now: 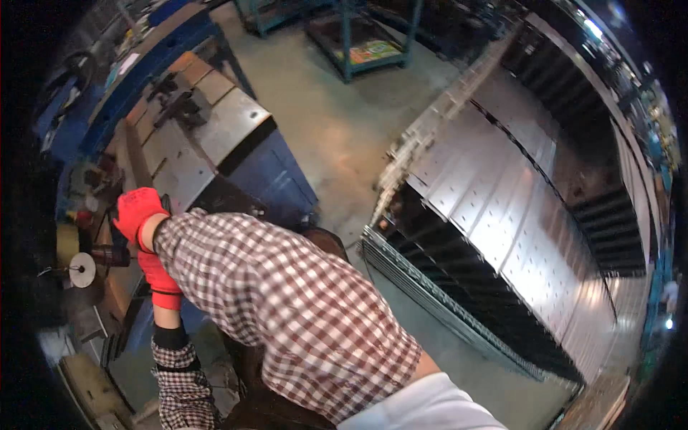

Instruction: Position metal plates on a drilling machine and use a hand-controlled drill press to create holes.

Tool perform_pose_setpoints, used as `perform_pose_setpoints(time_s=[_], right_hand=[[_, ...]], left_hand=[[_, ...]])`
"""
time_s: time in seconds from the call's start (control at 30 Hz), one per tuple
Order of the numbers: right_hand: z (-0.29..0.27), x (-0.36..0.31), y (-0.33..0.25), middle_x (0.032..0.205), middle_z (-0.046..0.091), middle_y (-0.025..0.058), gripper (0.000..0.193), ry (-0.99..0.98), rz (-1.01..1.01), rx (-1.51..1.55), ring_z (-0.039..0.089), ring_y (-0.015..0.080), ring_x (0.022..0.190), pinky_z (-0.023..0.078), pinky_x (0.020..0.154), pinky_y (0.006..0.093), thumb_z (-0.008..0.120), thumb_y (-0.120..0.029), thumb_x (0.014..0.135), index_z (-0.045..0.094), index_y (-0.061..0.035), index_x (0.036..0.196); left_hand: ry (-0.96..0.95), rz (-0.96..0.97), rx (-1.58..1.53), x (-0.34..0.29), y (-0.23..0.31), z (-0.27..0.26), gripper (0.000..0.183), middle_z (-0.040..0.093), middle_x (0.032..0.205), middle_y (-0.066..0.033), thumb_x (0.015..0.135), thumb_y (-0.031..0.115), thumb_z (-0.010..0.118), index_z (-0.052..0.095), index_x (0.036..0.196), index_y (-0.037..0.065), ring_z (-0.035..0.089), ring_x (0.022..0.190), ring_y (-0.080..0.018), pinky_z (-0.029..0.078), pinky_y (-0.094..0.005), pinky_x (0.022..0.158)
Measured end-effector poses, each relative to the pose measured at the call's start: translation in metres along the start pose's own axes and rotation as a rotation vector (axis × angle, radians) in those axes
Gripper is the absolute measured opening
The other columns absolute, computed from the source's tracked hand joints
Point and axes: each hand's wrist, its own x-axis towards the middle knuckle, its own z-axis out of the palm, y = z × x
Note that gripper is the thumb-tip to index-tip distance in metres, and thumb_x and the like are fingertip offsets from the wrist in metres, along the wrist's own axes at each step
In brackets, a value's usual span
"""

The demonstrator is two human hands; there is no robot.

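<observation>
Both my hands wear red gloves and meet at the left, over the edge of a machine with a bare metal bed (174,159). My right hand (140,213) is closed, its forearm crossing the view in a checked sleeve; what it grips, if anything, is hidden. Just below it lies my left hand (159,276), its fingers out of sight behind the right hand and the machine's edge. A white disc (82,270) sits close by on the left, beside a yellow cylindrical part (68,244). Dark metal clamps (175,104) rest on the bed beyond my hands.
On the right stands a large stack of shiny perforated metal panels (509,215), its long edge facing me. A blue-green rack (376,64) stands at the back. Grey floor (326,136) runs between the machine and the stack. Timber pieces (89,390) lie lower left.
</observation>
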Motion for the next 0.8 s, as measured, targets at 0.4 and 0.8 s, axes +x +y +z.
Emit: perform_pose_setpoints(time_s=[0.4,0.8], right_hand=[[-0.019,-0.011,0.005,0.128,0.067,0.0127,0.053,-0.107,-0.239,0.112,0.066,0.029,0.115,0.052,0.094,0.0443,0.06,-0.045,0.095,0.058,-0.0079,0.132],[-0.036,-0.017,0.002,0.113,0.071,0.0151,0.045,0.037,-0.191,0.146,0.069,0.0352,0.096,0.055,0.081,0.0446,0.067,-0.041,0.093,0.063,-0.0077,0.123]], left_hand=[[-0.139,-0.029,0.179,0.026,0.159,-0.071,0.082,0.05,0.149,-0.0154,0.078,0.05,0.073,0.047,0.147,0.014,0.044,0.14,-0.0367,0.035,-0.0477,0.117],[-0.097,-0.022,0.002,0.04,0.182,-0.089,0.075,0.05,0.149,-0.0163,0.085,0.048,0.069,0.048,0.147,0.012,0.044,0.141,-0.0362,0.034,-0.0467,0.118]])
